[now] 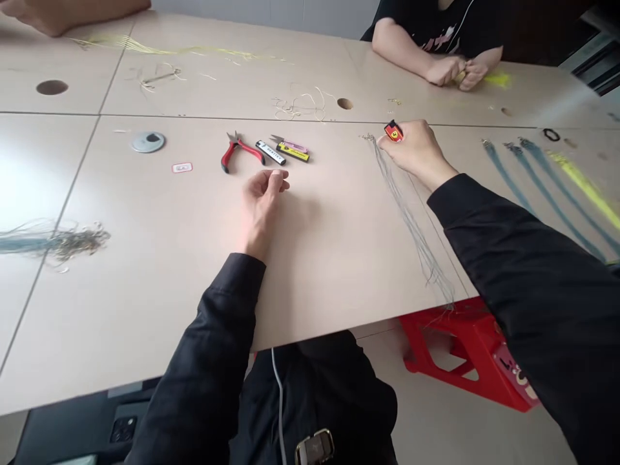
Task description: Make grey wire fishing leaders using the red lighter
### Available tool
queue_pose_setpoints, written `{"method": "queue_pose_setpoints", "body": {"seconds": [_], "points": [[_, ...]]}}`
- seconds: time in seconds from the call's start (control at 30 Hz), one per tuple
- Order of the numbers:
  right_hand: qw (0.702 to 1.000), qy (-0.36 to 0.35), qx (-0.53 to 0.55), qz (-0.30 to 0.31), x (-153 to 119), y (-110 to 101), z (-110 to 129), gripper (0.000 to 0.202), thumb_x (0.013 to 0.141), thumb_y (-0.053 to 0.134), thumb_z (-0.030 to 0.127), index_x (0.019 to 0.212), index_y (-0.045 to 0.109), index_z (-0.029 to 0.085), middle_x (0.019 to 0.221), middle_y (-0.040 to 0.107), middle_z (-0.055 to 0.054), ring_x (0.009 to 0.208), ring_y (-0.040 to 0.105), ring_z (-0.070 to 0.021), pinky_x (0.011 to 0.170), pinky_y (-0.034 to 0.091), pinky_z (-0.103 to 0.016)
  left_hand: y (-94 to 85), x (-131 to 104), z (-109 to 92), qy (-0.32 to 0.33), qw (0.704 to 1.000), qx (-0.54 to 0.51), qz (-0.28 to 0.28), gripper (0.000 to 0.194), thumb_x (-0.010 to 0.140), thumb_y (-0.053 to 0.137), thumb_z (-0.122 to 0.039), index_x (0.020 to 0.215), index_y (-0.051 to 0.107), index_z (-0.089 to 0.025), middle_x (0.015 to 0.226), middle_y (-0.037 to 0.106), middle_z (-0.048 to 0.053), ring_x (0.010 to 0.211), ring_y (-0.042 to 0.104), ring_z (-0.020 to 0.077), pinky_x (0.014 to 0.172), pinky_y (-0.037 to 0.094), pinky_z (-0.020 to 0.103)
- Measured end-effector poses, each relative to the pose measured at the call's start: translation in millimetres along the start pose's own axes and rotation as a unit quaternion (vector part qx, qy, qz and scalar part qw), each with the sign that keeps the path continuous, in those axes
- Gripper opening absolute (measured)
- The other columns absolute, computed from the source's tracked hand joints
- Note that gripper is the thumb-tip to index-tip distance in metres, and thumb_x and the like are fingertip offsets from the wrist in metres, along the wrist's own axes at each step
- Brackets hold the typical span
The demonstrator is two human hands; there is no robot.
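My right hand [411, 152] is closed around a red lighter [393, 132] with a yellow shield emblem and a black end. Just left of this hand is the knotted end of a bundle of thin grey-blue cords [402, 200], which runs down to the table's front edge. My left hand [266, 190] rests with curled fingers, thumb against them; whatever they may pinch is too small to see. Beyond it lie red-handled pliers [242, 152], a white lighter [270, 152], a yellow lighter [293, 152] and small pink-handled snips [290, 146].
At left are a cord bundle with metal ends [80, 240], a round grey disc [148, 141] and a small pink-edged tag [182, 168]. Blue cord bundles [547, 187] lie at right. Across the table [159, 310], a co-worker's hands [458, 71] hold yellow strands. A red stool [465, 361] stands below.
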State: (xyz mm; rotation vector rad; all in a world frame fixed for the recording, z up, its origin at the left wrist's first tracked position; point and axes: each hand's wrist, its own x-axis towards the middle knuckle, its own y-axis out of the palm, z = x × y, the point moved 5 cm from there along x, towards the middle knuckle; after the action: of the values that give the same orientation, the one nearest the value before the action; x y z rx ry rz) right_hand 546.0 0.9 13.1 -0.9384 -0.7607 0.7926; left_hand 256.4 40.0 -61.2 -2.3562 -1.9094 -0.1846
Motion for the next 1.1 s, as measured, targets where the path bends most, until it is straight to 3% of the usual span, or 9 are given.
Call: {"method": "queue_pose_setpoints", "body": {"seconds": [0.13,0.33,0.53,0.63,0.73,0.87,1.0,1.1], "points": [[0.996,-0.062,0.056,0.043,-57,-5,27,0.027,0.079,0.06,0.024,0.06,0.042,0.019,0.055,0.031,0.005,0.057,0.029,-0.0088,0.058,0.027,-0.028,-29.2,-28,-9,-0.024,0.999,-0.034,0.007,0.024,0.089,0.056,-0.039,0.093,0.068,-0.018,0.078,0.065,0.002,0.072,0.06,0.0109,0.073,0.05,0.025],[0.981,-0.1,0.103,0.131,-118,12,45,0.028,0.079,0.058,0.026,0.06,0.038,0.019,0.053,0.034,0.005,0.053,0.031,-0.009,0.053,0.023,-0.027,-103.7,-73,-25,-0.026,0.998,0.022,-0.056,0.021,0.087,0.059,-0.036,0.091,0.068,-0.019,0.075,0.063,0.002,0.067,0.057,0.0104,0.072,0.052,0.026],[0.97,-0.05,0.169,0.169,-130,29,48,0.032,0.08,0.056,0.029,0.058,0.036,0.019,0.051,0.032,0.005,0.052,0.03,-0.0084,0.052,0.021,-0.026,-177.1,-88,-44,0.009,0.972,0.194,-0.132,0.022,0.088,0.054,-0.032,0.099,0.067,-0.018,0.076,0.063,0.002,0.069,0.057,0.0115,0.071,0.05,0.026],[0.951,-0.004,0.263,0.164,-124,47,49,0.034,0.079,0.058,0.033,0.059,0.033,0.02,0.052,0.03,0.005,0.05,0.028,-0.0084,0.049,0.02,-0.026,-212.7,-86,-52,0.047,0.934,0.292,-0.201,0.023,0.087,0.053,-0.027,0.102,0.067,-0.017,0.083,0.065,0.004,0.077,0.06,0.0136,0.075,0.05,0.029],[0.929,0.034,0.351,0.112,-117,67,52,0.033,0.078,0.06,0.035,0.061,0.035,0.021,0.054,0.03,0.005,0.05,0.027,-0.0088,0.046,0.02,-0.025,-241.2,-85,-52,0.067,0.885,0.375,-0.267,0.024,0.085,0.052,-0.024,0.102,0.067,-0.015,0.097,0.066,0.008,0.083,0.059,0.0159,0.076,0.049,0.032],[0.924,0.041,0.378,0.047,-116,84,57,0.031,0.08,0.059,0.039,0.062,0.041,0.021,0.056,0.034,0.004,0.051,0.031,-0.0101,0.047,0.024,-0.025,-257.1,-80,-44,0.042,0.846,0.462,-0.264,0.024,0.083,0.054,-0.024,0.101,0.068,-0.017,0.102,0.061,0.01,0.088,0.055,0.0195,0.082,0.048,0.037],[0.933,0.028,0.358,0.008,-122,83,59,0.025,0.081,0.058,0.04,0.069,0.054,0.019,0.058,0.042,0.003,0.054,0.037,-0.0123,0.052,0.031,-0.026,-252.1,-72,-35,0.019,0.835,0.511,-0.204,0.021,0.08,0.058,-0.023,0.097,0.069,-0.019,0.106,0.059,0.011,0.106,0.051,0.0262,0.093,0.045,0.043],[0.934,0.016,0.356,0.009,-124,81,60,0.025,0.082,0.058,0.041,0.072,0.058,0.018,0.06,0.046,0.002,0.056,0.041,-0.0131,0.055,0.033,-0.026,-248.7,-67,-34,0.029,0.814,0.547,-0.196,0.019,0.08,0.058,-0.022,0.095,0.07,-0.02,0.105,0.059,0.011,0.108,0.05,0.028,0.099,0.04,0.047]]}}
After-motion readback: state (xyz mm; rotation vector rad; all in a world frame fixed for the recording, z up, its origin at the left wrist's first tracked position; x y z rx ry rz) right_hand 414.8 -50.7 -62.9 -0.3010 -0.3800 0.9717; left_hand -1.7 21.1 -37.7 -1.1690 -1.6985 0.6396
